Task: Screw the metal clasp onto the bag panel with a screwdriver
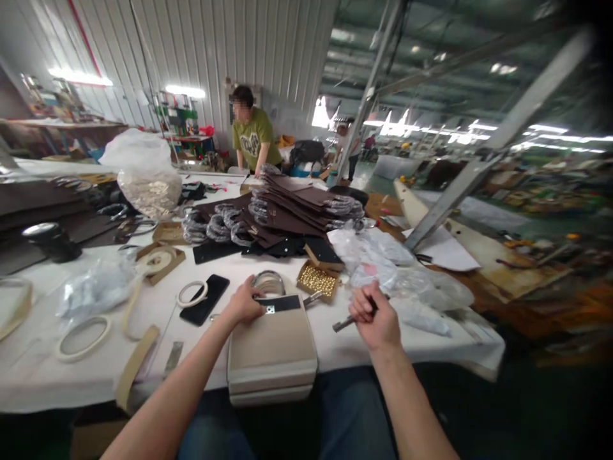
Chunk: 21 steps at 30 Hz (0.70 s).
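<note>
A boxy beige handbag with a dark strip along its top and a small metal plate lies at the table's front edge, partly over my lap. My left hand is closed on its upper left edge, beside the curved handle. Off to the bag's right, my right hand is wrapped round a short dark metal tool, its end pointing left; its exact kind is unclear. Behind the bag, a small cardboard box holds many gold-coloured metal pieces.
On the white-covered table are a phone with a tape roll on it, a larger tape roll and plastic bags. Brown bag pieces are piled behind. A co-worker stands across the table.
</note>
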Tool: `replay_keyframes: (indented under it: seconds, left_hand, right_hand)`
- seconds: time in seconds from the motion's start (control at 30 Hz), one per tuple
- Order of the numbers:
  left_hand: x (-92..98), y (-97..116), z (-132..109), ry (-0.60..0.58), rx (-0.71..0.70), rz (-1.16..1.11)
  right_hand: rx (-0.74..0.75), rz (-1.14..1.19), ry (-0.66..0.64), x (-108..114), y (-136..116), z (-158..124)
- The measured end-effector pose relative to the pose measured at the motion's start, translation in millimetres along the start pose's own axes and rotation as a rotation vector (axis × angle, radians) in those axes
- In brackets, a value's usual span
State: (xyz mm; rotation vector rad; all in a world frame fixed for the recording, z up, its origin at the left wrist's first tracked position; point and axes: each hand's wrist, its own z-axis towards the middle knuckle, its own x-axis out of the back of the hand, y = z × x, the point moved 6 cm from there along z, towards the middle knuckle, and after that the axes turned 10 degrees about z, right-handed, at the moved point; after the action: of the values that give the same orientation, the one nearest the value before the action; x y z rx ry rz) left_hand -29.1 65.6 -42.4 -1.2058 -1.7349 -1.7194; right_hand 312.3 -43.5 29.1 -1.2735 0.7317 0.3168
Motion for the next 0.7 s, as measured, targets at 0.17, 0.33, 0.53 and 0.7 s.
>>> replay_keyframes:
  seconds: [0.17,0.33,0.53,0.7]
  left_hand:
    - [-4.7,-8.6,5.1,-0.057,0.020,0.039]
    - [-4.8,-8.0,3.7,-0.024,0.009,0.067]
    - [-6.4,-8.0,3.0,-0.019,-0.010,0.093]
    - [-6.4,-9.8,0.5,0.005,-0.026,0.090]
  right_hand:
    - [-0.106,-0.056,-0.211,-107.6,49.4,6.8]
    - [0.045,-0.285,-0.236,-152.5,109.7,16.4]
    - [0.078,-0.448,-0.238,-146.3,154.0,18.7]
    - [0.058,-0.474,-0.221,-149.2,164.9,21.2]
